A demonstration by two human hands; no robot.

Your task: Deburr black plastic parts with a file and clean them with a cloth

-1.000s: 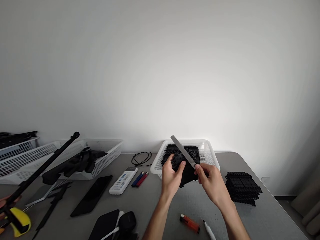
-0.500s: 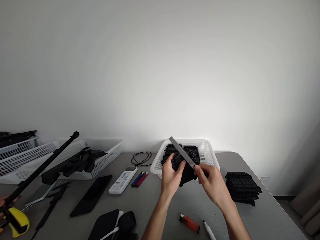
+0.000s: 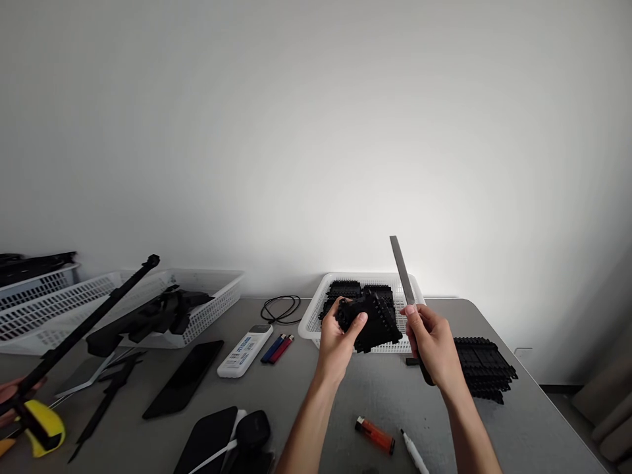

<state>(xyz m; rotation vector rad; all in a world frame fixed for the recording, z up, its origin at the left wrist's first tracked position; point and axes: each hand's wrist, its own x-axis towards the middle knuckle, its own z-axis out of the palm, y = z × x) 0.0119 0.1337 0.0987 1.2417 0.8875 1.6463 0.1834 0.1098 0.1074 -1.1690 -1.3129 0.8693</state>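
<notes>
My left hand [image 3: 336, 345] grips a black plastic part [image 3: 375, 322] with toothed edges, thumb across its face. A flat metal file [image 3: 403, 270] with a dark handle rises from my closed right hand [image 3: 435, 342], its blade pointing up and apart from the part. Behind both hands stands a white basket [image 3: 307, 324] with similar black parts [image 3: 344, 289] in it. To the right of my right hand lies a stack of black toothed parts [image 3: 488, 368], partly covered by my wrist.
An orange lighter [image 3: 375, 436] and a white marker [image 3: 413, 453] lie in front. Leftward are two lighters [image 3: 277, 349], a white device [image 3: 245, 352], a phone [image 3: 184, 378] and a cable [image 3: 280, 308]. At far left, another person's hand [image 3: 20, 394] holds a long black piece near another basket [image 3: 217, 309].
The file has lifted off the black part and swung upright as my right hand moved right. My left hand has tilted the part, showing its toothed edge.
</notes>
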